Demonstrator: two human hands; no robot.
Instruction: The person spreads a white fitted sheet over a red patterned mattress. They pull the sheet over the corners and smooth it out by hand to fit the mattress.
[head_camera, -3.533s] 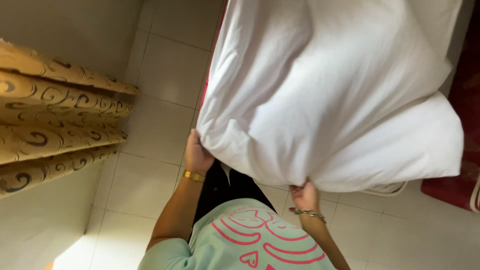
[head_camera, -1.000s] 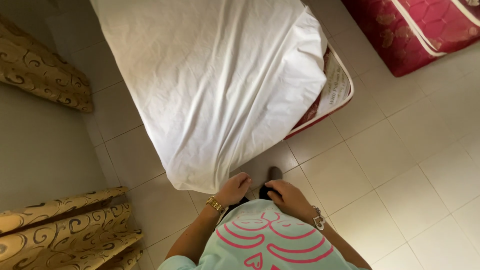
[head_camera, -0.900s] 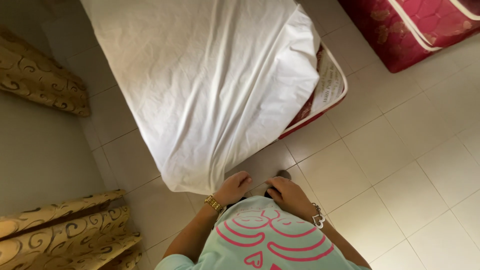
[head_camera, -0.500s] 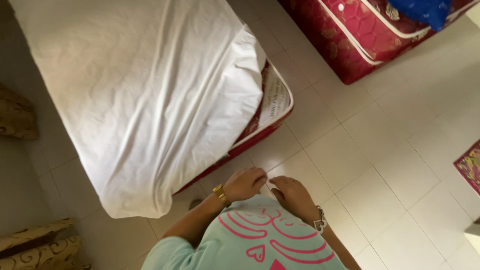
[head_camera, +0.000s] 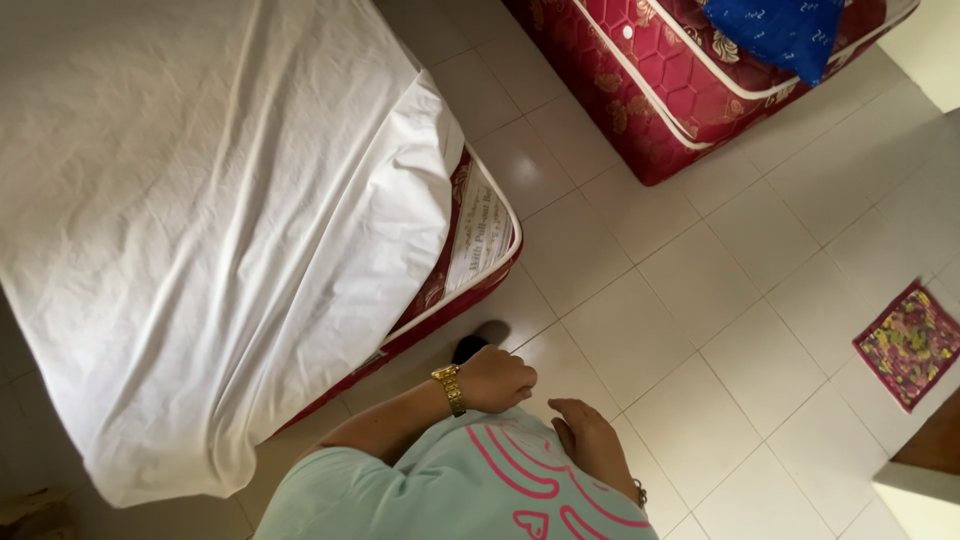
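Your left hand (head_camera: 497, 379) loosely curled, right hand (head_camera: 590, 440) open; both empty, apart, near white-sheeted mattress (head_camera: 210, 230).

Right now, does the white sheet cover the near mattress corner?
No, the white sheet stops short, leaving the red mattress corner bare.

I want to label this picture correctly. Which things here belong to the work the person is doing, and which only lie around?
Part of the work:
white sheet, draped over the mattress
mattress, one red corner uncovered
left hand and right hand, both empty, near the body

Only lying around:
second red mattress
blue cloth on it
small patterned mat
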